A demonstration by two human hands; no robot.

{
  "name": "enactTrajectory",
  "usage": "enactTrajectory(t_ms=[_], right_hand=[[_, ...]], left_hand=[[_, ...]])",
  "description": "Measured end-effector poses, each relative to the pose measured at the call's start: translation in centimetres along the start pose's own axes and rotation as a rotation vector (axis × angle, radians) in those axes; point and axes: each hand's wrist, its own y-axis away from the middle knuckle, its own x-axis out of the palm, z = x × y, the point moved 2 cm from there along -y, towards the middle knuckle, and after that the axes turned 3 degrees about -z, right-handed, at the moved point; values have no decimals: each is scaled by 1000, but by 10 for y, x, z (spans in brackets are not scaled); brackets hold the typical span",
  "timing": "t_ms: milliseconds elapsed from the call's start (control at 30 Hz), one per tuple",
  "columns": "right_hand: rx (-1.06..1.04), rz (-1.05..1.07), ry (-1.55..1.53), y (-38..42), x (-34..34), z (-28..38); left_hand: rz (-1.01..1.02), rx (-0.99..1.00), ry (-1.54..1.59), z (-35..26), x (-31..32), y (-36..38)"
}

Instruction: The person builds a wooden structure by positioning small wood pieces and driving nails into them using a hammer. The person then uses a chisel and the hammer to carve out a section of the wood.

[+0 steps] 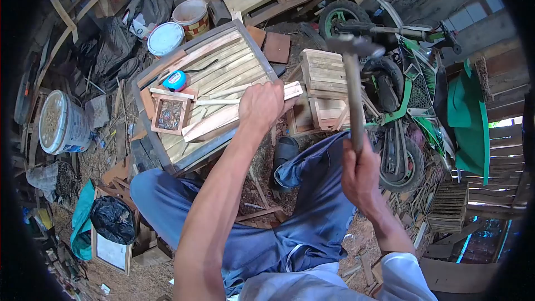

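Looking pale and slender, the wooden strip [218,121] slants.

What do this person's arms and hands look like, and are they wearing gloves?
No gloves! The left hand and right hand are both bare, with no watch showing at either wrist. A pale bluish-white sleeve covers the upper part of the right arm. The left arm shows no sleeve in view.

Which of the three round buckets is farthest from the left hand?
The far-left bucket, set apart; the other two buckets sit together, nearer the left hand.
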Motion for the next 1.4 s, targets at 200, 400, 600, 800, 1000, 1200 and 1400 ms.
enactTrajectory(t_ms=[200, 400, 600, 800, 1000, 1200, 1400], right_hand=[[-3, 104, 152, -3, 2, -16], [-15, 27, 108, 1, 9, -19], [99, 91, 83, 1, 4, -10], [117, 58, 60, 8, 2, -10], [173, 83, -34, 12, 6, -32], [174, 66, -141, 10, 4, -32], [135, 84, -155, 11, 10, -38]], left_hand=[[-11, -26, -23, -2, -3, 1], [-9, -11, -18, -4, -2, 5], [9, 41, -17, 2, 8, 5], [5, -16, 7, -2, 0, 3], [-21, 67, -43, 13, 3, -8], [-18, 59, -8, 7, -4, -14], [-20, 51, -5, 1, -3, -10]])
